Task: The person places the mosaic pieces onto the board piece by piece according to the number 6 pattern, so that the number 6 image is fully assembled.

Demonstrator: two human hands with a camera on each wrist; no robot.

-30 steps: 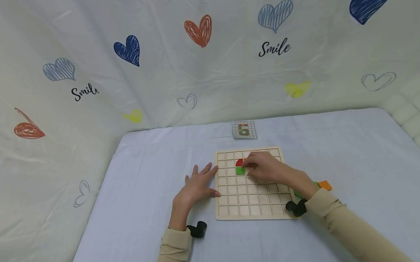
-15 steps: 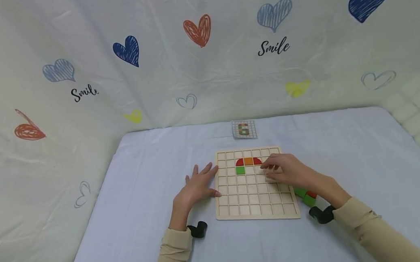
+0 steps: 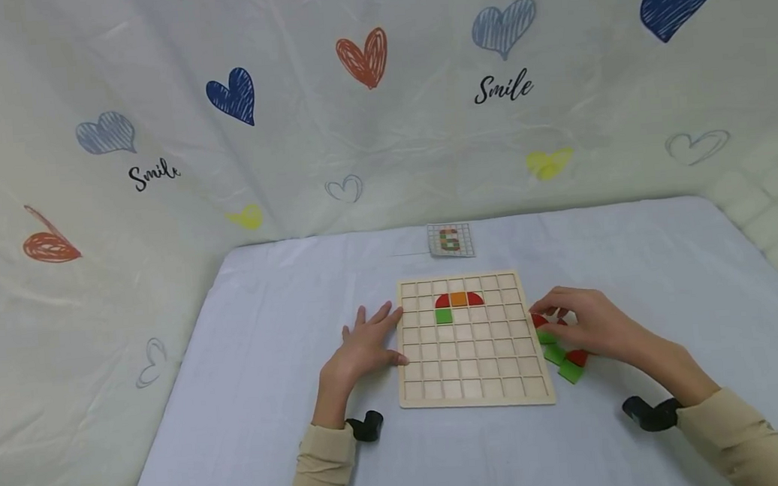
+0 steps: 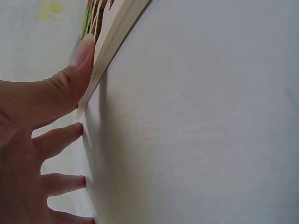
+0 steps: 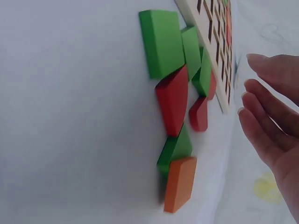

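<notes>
A wooden grid board (image 3: 432,375) lies on the table. Set in its upper cells are a red rounded block (image 3: 442,301), an orange square block (image 3: 458,299), a second red rounded block (image 3: 475,299) and, below the first, a green square block (image 3: 444,316). My left hand (image 3: 362,346), fingers spread, touches the board's left edge with thumb and fingertip. To the board's right, my right hand (image 3: 594,321) hovers over loose blocks, partly covering them. The right wrist view shows its thumb and fingers apart, nothing between them. Loose there lie a green block (image 5: 163,44), a red block (image 5: 173,102) and an orange block (image 5: 181,184).
A small card (image 3: 450,240) with a coloured block pattern on a grid lies behind the board. A white cloth covers the table (image 3: 286,318). A pale curtain printed with hearts (image 3: 362,58) hangs behind it.
My right hand has moved from the upper cells rightward to the loose blocks, uncovering the orange block and second red block on the board. The left hand stays in place.
</notes>
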